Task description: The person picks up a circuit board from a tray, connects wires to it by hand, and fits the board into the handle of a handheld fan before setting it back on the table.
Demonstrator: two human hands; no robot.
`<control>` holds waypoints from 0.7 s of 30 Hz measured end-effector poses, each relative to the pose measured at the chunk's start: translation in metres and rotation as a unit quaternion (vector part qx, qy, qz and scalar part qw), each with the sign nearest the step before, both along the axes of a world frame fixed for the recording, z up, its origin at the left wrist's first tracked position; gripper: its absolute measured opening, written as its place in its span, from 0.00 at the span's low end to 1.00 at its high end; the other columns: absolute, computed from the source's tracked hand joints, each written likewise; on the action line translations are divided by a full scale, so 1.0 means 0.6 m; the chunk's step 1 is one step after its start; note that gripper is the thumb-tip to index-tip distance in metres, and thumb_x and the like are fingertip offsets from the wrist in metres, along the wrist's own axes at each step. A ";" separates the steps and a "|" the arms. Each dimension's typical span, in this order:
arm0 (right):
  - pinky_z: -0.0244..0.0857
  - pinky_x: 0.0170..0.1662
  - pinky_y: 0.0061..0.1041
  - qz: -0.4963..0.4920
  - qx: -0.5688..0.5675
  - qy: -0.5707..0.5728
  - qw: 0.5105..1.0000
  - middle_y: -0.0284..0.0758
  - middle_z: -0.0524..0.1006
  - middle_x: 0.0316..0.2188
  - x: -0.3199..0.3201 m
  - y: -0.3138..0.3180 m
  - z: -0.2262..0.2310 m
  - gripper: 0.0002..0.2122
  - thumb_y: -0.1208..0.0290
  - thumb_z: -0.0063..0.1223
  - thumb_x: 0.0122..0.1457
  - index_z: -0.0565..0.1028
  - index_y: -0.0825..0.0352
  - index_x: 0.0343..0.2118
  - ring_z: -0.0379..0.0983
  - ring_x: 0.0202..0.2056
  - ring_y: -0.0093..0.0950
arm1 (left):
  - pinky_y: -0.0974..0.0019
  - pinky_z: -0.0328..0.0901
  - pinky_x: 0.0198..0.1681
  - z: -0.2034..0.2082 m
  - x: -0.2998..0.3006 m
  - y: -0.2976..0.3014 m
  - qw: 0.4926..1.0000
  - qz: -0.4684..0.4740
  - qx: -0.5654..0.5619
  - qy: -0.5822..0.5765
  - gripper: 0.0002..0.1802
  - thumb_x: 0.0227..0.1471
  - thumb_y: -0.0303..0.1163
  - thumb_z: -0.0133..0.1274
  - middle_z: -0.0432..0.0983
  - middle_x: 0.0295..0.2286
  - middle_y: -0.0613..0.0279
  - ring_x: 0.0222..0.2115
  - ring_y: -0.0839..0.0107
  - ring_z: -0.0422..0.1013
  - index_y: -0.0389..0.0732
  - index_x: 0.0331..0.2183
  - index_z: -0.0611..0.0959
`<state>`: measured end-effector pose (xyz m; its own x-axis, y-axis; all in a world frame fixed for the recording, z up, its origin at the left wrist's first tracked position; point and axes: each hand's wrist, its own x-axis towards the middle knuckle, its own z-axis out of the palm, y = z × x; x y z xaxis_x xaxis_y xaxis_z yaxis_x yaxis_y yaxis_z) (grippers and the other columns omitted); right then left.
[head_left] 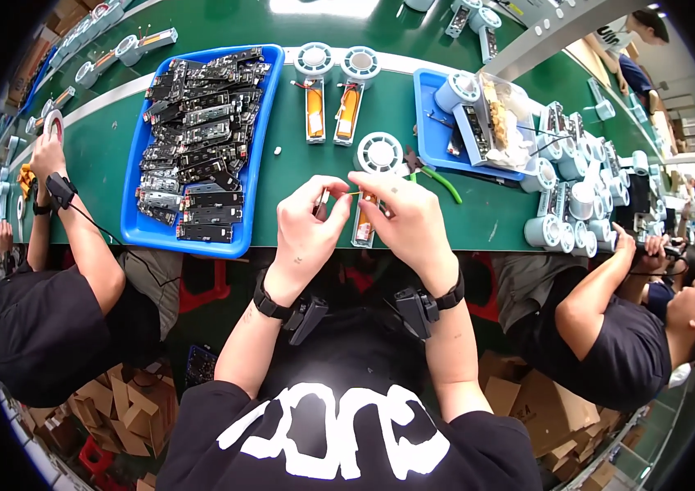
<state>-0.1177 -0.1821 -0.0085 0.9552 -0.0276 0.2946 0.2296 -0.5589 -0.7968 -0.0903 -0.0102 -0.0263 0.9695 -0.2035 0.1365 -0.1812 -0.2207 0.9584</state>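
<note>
Black straps (269,304) circle both wrists. Left hand (305,231) and right hand (406,219) are curled, fingertips drawn close to thumbs; what they grip, I cannot tell. Partly under the right hand, a pale-blue round-headed device (380,154) lies on the green counter (482,227), green-handled pliers (448,186) beside it. Farther off lie two similar devices (314,112).

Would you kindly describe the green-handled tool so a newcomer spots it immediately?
On the green table, find the smaller blue tray. Between it and the person's right hand lies the tool; its bright green handle sets it apart from the pale round piece nearby.
</note>
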 end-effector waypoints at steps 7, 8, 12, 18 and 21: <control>0.69 0.29 0.25 0.029 0.025 0.076 0.996 0.33 0.81 0.32 0.001 -0.005 -0.002 0.09 0.82 0.62 0.54 0.82 0.67 0.38 0.77 0.27 0.27 | 0.78 0.51 0.21 0.006 0.009 0.000 0.999 0.022 0.027 -0.023 0.05 0.55 0.22 0.60 0.73 0.26 0.74 0.19 0.89 0.54 0.35 0.36 0.82; 0.70 0.29 0.25 0.029 -0.013 0.032 0.999 0.34 0.81 0.31 0.003 -0.002 -0.008 0.09 0.82 0.63 0.54 0.82 0.67 0.38 0.78 0.27 0.28 | 0.77 0.53 0.21 0.012 0.008 -0.002 1.000 0.016 0.016 -0.011 0.05 0.55 0.22 0.60 0.74 0.26 0.72 0.19 0.88 0.57 0.35 0.35 0.82; 0.71 0.30 0.26 0.015 -0.045 -0.068 0.997 0.35 0.81 0.29 0.010 0.015 -0.029 0.07 0.80 0.65 0.54 0.82 0.67 0.37 0.79 0.28 0.29 | 0.76 0.55 0.21 0.009 0.010 0.002 0.998 -0.004 -0.039 0.047 0.05 0.56 0.23 0.59 0.75 0.26 0.70 0.19 0.86 0.60 0.35 0.37 0.82; 0.71 0.29 0.25 -0.018 0.051 -0.103 0.993 0.34 0.81 0.28 0.010 0.028 -0.049 0.07 0.81 0.66 0.53 0.83 0.67 0.36 0.78 0.26 0.29 | 0.76 0.55 0.24 -0.010 0.008 0.026 0.911 -0.035 -0.323 0.253 0.15 0.67 0.32 0.48 0.69 0.27 0.69 0.20 0.84 0.58 0.31 0.47 0.78; 0.71 0.29 0.24 -0.015 0.040 -0.095 0.995 0.34 0.81 0.28 0.012 0.018 -0.045 0.07 0.81 0.66 0.53 0.83 0.67 0.35 0.78 0.26 0.29 | 0.76 0.57 0.26 -0.001 0.004 0.020 0.881 -0.053 -0.359 0.304 0.17 0.69 0.33 0.45 0.68 0.28 0.68 0.21 0.83 0.57 0.31 0.51 0.76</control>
